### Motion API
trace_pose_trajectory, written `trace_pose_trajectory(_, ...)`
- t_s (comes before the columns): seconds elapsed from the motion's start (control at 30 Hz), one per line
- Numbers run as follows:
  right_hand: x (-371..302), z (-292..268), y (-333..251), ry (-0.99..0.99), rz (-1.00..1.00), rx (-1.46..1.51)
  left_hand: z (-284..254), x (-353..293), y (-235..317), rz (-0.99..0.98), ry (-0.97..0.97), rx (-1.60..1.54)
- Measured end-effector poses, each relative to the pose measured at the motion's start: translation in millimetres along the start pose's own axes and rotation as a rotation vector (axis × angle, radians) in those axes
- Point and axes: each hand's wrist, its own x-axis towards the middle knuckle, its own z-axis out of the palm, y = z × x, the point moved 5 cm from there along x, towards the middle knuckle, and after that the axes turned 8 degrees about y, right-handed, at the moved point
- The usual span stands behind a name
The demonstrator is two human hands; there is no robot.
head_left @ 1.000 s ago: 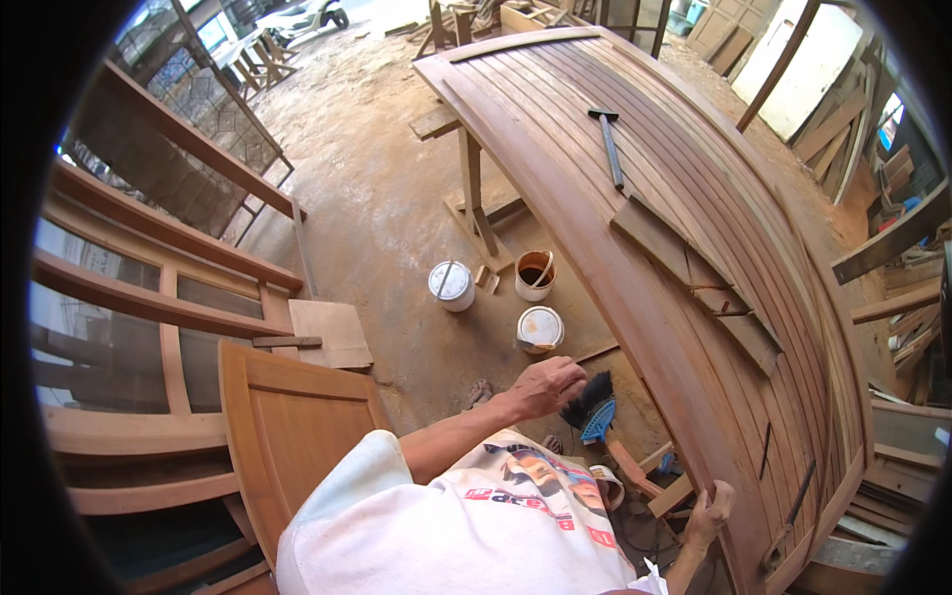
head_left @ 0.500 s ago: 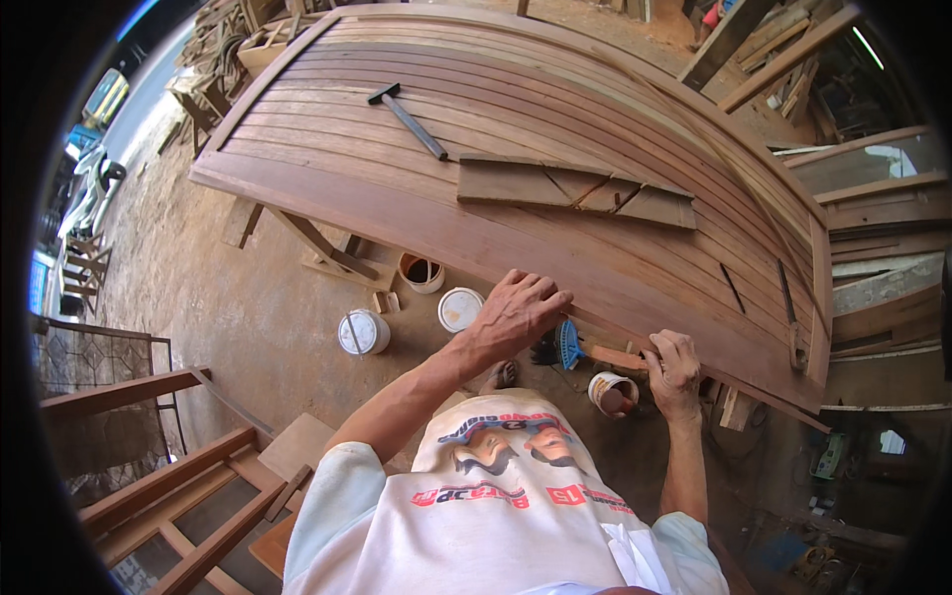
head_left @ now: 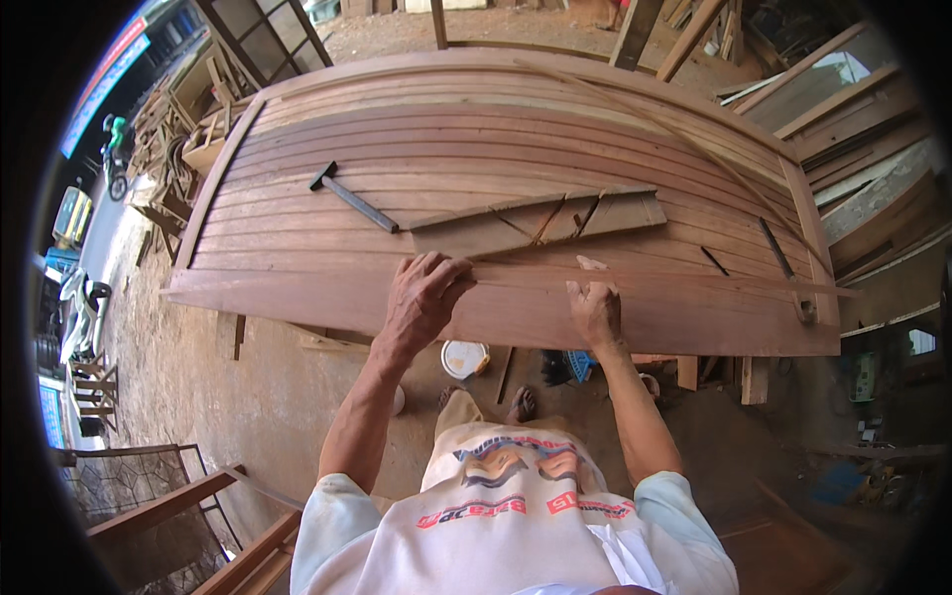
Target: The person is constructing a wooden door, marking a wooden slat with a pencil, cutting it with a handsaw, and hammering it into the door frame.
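Note:
A large arched panel of reddish wooden slats (head_left: 496, 149) lies flat in front of me. A thin wooden strip (head_left: 694, 281) runs along its near part, from the middle toward the right edge. My left hand (head_left: 421, 297) curls over the strip's left end, fingers bent on it. My right hand (head_left: 595, 309) grips the strip a little further right, thumb raised. A hammer (head_left: 352, 198) lies on the slats to the upper left of my left hand. A flat triangular wooden piece (head_left: 535, 220) rests just beyond both hands.
On the dirt floor under the panel's near edge are a white bucket (head_left: 463, 357), a blue brush (head_left: 580, 367) and my sandalled feet (head_left: 521, 402). Wooden frames (head_left: 169, 501) stand at lower left. Timber stacks (head_left: 863, 129) fill the right.
Both hands have come up from the panel's lower edge, near the blue brush, onto the thin strip on top. My view has swung to face the panel square on.

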Motion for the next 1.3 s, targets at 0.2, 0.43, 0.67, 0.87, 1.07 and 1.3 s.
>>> trace_pose_trajectory(0.2, 80.4, 74.3, 83.4, 0.136, -0.053, -0.199, 6.2, 23.8, -17.7, 0.021, -0.013, -0.031)
trace_pose_trajectory(0.43, 98.1, 62.8, 43.3, 0.333, 0.059, -0.354, -33.8, 25.3, -74.2, -0.048, 0.023, -0.051)
trace_pose_trajectory(0.67, 99.4, 173.3, -37.3, -0.364, -0.213, -0.347, -46.9, 39.2, -99.1, -0.037, 0.015, -0.082)
trace_pose_trajectory(0.87, 90.2, 182.6, -41.6, -0.335, -0.259, -0.302, -54.5, 5.4, -161.7, -0.162, -0.068, -0.086)
trace_pose_trajectory(1.07, 61.2, 154.4, -33.9, -0.35, -0.162, -0.327, -63.5, -21.7, -188.7, -0.249, -0.121, -0.131)
trace_pose_trajectory(1.3, 26.3, 113.9, -48.3, -0.262, -0.271, -0.247, -71.9, -37.2, -204.1, -0.242, -0.159, -0.143)
